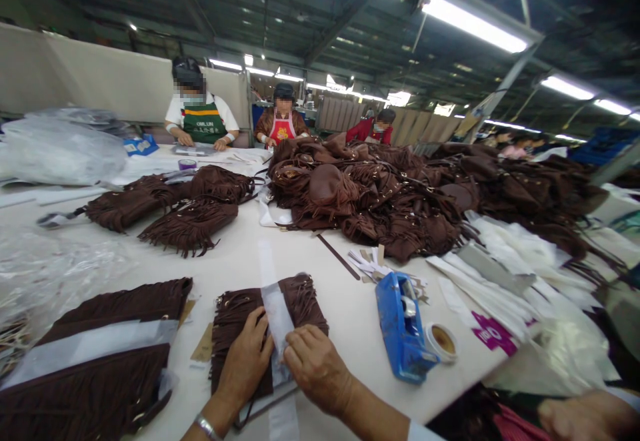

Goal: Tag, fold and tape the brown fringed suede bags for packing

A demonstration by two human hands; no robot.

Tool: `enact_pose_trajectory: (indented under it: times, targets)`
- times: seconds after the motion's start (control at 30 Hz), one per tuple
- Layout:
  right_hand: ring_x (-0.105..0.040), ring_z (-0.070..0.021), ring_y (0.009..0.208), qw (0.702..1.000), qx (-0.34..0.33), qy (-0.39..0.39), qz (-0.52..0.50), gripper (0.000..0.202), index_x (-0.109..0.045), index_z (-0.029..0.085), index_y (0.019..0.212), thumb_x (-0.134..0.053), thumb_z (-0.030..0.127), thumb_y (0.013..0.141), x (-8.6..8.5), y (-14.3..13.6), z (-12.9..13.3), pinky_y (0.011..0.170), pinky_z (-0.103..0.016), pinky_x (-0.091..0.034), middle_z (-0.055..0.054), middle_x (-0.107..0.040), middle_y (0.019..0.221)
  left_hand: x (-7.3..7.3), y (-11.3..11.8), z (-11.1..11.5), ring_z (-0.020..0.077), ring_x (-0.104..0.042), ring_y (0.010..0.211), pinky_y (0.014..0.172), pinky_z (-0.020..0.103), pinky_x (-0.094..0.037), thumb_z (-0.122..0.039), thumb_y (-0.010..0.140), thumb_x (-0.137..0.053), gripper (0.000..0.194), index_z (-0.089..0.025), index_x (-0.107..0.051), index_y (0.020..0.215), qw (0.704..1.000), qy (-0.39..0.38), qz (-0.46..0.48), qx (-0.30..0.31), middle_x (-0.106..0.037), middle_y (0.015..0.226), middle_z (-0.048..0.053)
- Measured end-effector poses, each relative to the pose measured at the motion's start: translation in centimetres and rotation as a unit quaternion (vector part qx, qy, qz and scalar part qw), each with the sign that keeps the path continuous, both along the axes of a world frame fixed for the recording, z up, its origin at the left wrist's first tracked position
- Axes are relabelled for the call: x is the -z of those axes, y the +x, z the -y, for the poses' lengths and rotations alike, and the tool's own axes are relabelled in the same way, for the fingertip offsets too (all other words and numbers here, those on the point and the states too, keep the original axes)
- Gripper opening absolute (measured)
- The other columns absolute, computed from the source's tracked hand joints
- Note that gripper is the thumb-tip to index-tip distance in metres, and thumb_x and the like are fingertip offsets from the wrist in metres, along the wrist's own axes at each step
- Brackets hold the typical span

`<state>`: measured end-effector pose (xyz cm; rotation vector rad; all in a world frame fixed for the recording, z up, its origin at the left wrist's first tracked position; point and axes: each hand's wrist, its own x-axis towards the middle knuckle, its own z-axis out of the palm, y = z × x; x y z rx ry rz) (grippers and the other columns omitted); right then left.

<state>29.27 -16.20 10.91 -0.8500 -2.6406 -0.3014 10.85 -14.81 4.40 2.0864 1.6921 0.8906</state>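
Brown fringed suede-like bag [303, 297] is lying flat on the white table [233, 264], directly in front. I'm reading this as the banding step: right hand [320, 367] is pinching the translucent white strip [277, 307] narrowly, left hand [247, 357] is spreading over the fringe (can't tell how hard it's pressing). Next move is calling for even tension, strip square, fringe flat beneath.

Fringed bag [235, 321]: dark brown, matt, suede-like, rough with strips. Band across it [277, 307]: translucent, smooth, faintly glossy film. Tape dispenser [395, 327]: blue, hard plastic, scuffed. Tabletop [240, 254]: pale, smooth. Plastic bags at far left [60, 147]: clear, crinkled, shiny. Wristwatch band [206, 425]: silvery metal, glossy.
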Motion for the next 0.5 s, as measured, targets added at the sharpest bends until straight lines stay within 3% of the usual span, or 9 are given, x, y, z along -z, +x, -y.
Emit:
enact_pose_trajectory:
  times: [0.2,0.33,0.5]
  targets:
    - [-0.053,-0.0208,0.083,1.0,0.009,0.005,0.002,0.013,-0.054,0.016,0.085,-0.052,0.02,0.097,1.3,-0.4,0.3,0.079,-0.036,-0.042,-0.006,-0.057,0.087,0.5,-0.1,0.0,0.0233,-0.055,0.127,0.107,0.041,-0.048,-0.018,0.091,-0.042,0.04,-0.016,-0.054,0.129,1.0,0.016,-0.009,-0.008,-0.051,0.14,0.013]
    - [-0.053,-0.0206,0.084,1.0,0.02,0.0,-0.019,0.015,-0.054,0.016,0.083,-0.052,0.021,0.097,1.1,-0.6,0.3,0.08,-0.036,-0.042,-0.006,-0.058,0.086,0.3,-0.1,0.3,0.0232,-0.053,0.13,0.111,0.042,-0.044,-0.017,0.091,-0.042,0.04,-0.017,-0.054,0.13,1.0,0.021,-0.014,-0.004,-0.05,0.141,0.012]
    - [-0.055,-0.0204,0.088,0.997,0.042,-0.01,-0.057,0.015,-0.055,0.016,0.087,-0.053,0.025,0.099,0.3,-0.2,0.0,0.08,-0.035,-0.042,-0.007,-0.06,0.09,-0.8,0.4,0.4,0.0249,-0.05,0.133,0.107,0.043,-0.048,-0.022,0.096,-0.04,0.045,-0.022,-0.042,0.141,1.0,0.004,-0.021,-0.005,-0.034,0.153,0.013]
